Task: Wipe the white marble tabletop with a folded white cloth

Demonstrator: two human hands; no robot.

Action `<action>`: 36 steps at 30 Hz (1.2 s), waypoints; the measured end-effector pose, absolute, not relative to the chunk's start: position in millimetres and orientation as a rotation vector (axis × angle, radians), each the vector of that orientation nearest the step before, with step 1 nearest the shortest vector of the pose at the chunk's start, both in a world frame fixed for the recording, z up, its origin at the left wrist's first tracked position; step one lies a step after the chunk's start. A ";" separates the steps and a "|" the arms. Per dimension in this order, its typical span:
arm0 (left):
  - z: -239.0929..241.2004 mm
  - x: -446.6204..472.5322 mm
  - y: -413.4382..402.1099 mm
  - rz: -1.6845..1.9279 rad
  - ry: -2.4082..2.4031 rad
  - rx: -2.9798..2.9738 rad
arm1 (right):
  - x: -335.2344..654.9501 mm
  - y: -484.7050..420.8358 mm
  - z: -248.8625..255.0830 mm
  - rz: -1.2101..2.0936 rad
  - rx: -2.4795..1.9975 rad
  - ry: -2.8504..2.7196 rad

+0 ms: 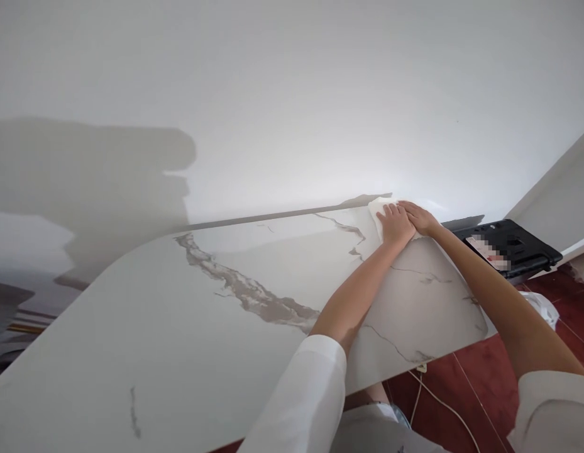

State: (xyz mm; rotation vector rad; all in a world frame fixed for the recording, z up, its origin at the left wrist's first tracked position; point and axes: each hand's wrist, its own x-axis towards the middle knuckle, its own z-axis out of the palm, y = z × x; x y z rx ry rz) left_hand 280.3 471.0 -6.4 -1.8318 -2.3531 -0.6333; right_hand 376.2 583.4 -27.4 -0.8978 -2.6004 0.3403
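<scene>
A white cloth or paper towel lies at the far right corner of a white marble-patterned table, close to the wall. My left hand rests flat on top of it, fingers stretched out. My right hand lies beside it, its fingers also flat on the cloth. Both arms reach across the tabletop, white sleeves pushed up to the elbows. Most of the cloth is hidden under the hands.
A white wall runs right behind the table's far edge. A black flat device sits on a ledge to the right. Below are a dark red floor, a white cable and a white bag.
</scene>
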 end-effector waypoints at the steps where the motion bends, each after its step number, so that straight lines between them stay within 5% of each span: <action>1: -6.6 279.2 474.6 -0.640 -2.353 -1.824 | 374.8 587.1 -27.5 0.349 -0.897 -2.600; 19: -3.1 294.7 500.8 -0.586 -2.376 -1.857 | 396.8 628.6 -37.1 0.344 -0.872 -2.605; 36: -1.5 368.6 441.5 -0.632 -2.269 -1.987 | 489.6 556.9 -40.5 0.231 -0.904 -2.578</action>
